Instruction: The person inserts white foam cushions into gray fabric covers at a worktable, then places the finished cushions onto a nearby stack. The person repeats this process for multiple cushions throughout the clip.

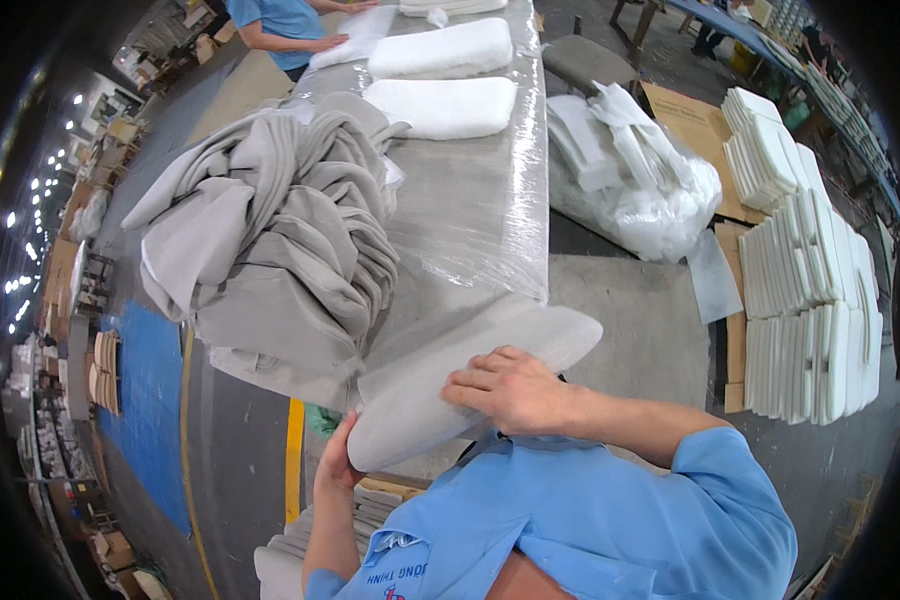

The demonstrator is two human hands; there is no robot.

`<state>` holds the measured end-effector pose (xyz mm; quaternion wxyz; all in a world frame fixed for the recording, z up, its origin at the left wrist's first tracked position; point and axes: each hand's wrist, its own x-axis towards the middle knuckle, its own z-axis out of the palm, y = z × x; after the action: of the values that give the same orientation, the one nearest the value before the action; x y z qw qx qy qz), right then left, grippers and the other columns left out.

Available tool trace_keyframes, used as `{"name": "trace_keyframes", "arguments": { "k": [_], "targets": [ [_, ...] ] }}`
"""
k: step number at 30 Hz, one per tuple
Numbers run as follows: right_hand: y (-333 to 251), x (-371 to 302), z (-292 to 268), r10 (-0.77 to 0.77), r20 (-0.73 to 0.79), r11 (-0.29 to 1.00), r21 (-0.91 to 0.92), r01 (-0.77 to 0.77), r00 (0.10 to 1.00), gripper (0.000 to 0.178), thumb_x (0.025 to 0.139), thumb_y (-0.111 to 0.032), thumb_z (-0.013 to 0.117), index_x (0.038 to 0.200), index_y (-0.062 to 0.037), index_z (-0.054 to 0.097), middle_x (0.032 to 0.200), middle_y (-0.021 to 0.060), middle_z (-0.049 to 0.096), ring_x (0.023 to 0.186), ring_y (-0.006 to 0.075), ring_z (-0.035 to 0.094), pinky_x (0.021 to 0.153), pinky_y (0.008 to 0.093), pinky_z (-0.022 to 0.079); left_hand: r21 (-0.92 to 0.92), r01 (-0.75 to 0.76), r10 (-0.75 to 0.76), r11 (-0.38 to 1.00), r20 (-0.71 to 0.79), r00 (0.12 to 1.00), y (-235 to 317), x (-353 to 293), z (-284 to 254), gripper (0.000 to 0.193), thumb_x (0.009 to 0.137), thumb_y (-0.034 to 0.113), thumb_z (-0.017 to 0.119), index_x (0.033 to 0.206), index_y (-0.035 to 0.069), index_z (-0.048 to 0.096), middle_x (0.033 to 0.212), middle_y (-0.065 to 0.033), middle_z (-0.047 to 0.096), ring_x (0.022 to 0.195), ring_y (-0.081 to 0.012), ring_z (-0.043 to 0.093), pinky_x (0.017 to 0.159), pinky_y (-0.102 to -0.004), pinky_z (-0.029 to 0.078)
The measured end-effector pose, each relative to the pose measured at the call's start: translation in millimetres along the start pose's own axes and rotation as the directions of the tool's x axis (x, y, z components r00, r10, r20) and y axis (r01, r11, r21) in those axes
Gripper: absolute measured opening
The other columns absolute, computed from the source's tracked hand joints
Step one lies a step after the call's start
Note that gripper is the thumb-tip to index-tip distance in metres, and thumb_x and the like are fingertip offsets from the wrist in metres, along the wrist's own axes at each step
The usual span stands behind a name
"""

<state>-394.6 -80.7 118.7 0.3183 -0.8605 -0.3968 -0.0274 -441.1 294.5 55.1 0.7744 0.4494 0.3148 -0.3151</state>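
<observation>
A flat grey covered cushion (440, 372) lies at the near end of the long plastic-wrapped table (490, 200). My right hand (510, 388) presses flat on top of the cushion, fingers spread toward the left. My left hand (336, 462) grips the cushion's near left edge from below. A big heap of grey fabric covers (280, 230) sits just beyond, on the table's left half.
Two white foam pads (442, 105) lie farther up the table, where another person in a blue shirt (275, 22) handles white material. Right of the table are a clear bag of white foam pieces (635, 190) and stacked white foam slabs (810, 290) on cardboard. Finished grey pieces (290, 550) are piled below left.
</observation>
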Motion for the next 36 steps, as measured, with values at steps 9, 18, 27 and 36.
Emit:
{"name": "trace_keyframes", "arguments": {
  "k": [9,18,27,36],
  "targets": [
    [102.4,-71.3,-53.7,0.787,0.207,0.541,0.220,-0.812,0.581,0.057,0.097,-0.044,0.071,0.137,-0.0047,0.061,0.130,0.0199,0.069,0.114,0.0350,0.070,0.096,0.0483,0.055,0.182,0.148,-0.093,0.972,-0.283,0.955,-59.0,7.6,-6.7,0.066,0.104,0.038,0.066,0.153,-0.001,0.044,0.148,-0.0172,0.057,0.132,-0.0289,0.058,0.108,-0.0430,0.049],
    [141.1,-71.9,20.7,0.785,0.610,0.040,0.116,-0.992,0.104,0.090,0.101,-0.060,0.058,0.155,0.0077,0.036,0.145,0.0319,0.057,0.133,0.0438,0.059,0.109,0.0511,0.049,0.432,0.232,-0.069,0.871,-0.359,0.931,-59.3,46.0,-18.2,0.079,0.103,0.050,0.066,0.152,-0.008,0.043,0.143,-0.0209,0.060,0.124,-0.0294,0.063,0.101,-0.0405,0.054],
    [170.0,-53.6,43.0,0.853,0.520,0.023,0.050,-0.998,0.046,0.077,0.108,-0.059,0.042,0.143,0.0075,0.055,0.142,0.0321,0.060,0.133,0.0435,0.059,0.110,0.0494,0.047,0.471,0.252,0.003,0.846,-0.476,0.880,-66.2,70.4,-17.8,0.086,0.101,0.056,0.066,0.152,-0.009,0.042,0.147,-0.0217,0.056,0.129,-0.0287,0.059,0.106,-0.0400,0.050],
    [184.2,36.4,1.9,0.723,-0.245,0.521,0.808,-0.277,0.646,0.061,0.116,-0.049,0.034,0.133,0.0022,0.062,0.120,0.0075,0.068,0.112,0.0172,0.060,0.104,0.0324,0.046,0.039,-0.708,0.680,0.705,-0.324,0.658,-42.0,32.9,5.3,0.062,0.092,0.001,0.075,0.147,0.006,0.048,0.135,-0.0079,0.061,0.125,-0.0218,0.058,0.110,-0.0387,0.046]
  ]
}}
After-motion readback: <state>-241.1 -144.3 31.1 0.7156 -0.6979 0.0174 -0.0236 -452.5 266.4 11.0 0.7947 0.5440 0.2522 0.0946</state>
